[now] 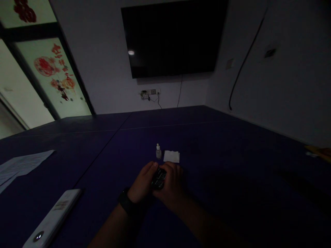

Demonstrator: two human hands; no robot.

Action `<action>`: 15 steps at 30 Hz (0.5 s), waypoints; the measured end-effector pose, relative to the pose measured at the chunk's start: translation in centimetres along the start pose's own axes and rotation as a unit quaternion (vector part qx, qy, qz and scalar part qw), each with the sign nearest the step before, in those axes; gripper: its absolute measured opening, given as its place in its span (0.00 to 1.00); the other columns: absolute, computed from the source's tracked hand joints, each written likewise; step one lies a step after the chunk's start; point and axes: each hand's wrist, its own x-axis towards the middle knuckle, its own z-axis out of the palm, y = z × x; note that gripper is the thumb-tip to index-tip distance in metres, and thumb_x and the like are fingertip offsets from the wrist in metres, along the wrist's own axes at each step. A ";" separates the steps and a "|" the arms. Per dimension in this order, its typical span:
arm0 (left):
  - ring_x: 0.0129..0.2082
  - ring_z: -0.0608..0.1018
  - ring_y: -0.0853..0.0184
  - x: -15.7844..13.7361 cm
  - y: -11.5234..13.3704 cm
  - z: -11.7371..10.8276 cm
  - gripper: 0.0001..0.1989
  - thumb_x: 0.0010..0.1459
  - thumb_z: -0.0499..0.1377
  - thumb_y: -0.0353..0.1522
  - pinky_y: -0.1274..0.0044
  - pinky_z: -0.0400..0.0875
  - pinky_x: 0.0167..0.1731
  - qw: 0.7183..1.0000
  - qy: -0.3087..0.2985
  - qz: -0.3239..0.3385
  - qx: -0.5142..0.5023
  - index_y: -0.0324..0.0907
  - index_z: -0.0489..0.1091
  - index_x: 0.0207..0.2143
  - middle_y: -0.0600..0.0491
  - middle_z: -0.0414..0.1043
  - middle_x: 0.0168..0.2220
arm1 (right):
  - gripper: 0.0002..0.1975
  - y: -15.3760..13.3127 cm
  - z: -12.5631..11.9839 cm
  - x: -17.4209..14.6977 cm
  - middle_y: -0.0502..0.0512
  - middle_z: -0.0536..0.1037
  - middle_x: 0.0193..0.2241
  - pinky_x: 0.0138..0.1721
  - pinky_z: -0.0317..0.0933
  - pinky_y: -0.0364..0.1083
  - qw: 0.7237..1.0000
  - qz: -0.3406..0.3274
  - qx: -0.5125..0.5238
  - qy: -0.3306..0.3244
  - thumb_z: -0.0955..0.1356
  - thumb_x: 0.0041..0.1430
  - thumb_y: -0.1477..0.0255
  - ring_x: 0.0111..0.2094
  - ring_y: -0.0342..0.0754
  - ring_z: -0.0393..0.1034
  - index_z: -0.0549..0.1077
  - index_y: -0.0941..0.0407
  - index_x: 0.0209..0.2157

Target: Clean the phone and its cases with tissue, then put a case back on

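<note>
Both my hands hold a small dark remote control just above the dark blue table. My left hand, with a black watch on its wrist, grips the remote's left side. On the other side, my right hand wraps around it. Just beyond the hands stand a small white dropper bottle, upright, and a folded white cloth beside it on the right.
A long white remote lies at the near left of the table. Printed paper sheets lie at the left edge. A dark wall screen hangs ahead, with a wall socket below it. The room is dim.
</note>
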 end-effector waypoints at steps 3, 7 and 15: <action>0.28 0.61 0.72 -0.1 -0.1 0.1 0.27 0.54 0.63 0.56 0.78 0.62 0.31 0.998 -0.018 0.016 0.049 0.41 0.63 0.30 0.60 0.59 0.27 | 0.35 -0.2 -0.4 0.5 0.59 0.69 0.46 0.44 0.59 0.57 1.000 0.013 -0.004 -0.012 0.75 0.37 0.77 0.44 0.60 0.65 0.60 0.52 0.48; 0.29 0.63 0.70 -0.1 -0.2 0.2 0.25 0.61 0.57 0.55 0.76 0.61 0.32 0.991 -0.022 0.039 0.129 0.41 0.64 0.31 0.58 0.60 0.28 | 0.34 -0.1 -0.5 0.8 0.57 0.69 0.43 0.43 0.57 0.56 1.000 0.015 -0.002 -0.024 0.75 0.37 0.77 0.42 0.58 0.65 0.59 0.52 0.46; 0.31 0.64 0.69 -0.4 0.6 1.0 0.26 0.58 0.58 0.56 0.76 0.63 0.34 0.992 0.000 0.052 0.111 0.41 0.66 0.31 0.57 0.62 0.29 | 0.27 -0.1 -0.9 1.3 0.57 0.69 0.40 0.40 0.55 0.54 0.999 -0.028 -0.031 -0.034 0.74 0.41 0.77 0.40 0.57 0.62 0.62 0.53 0.43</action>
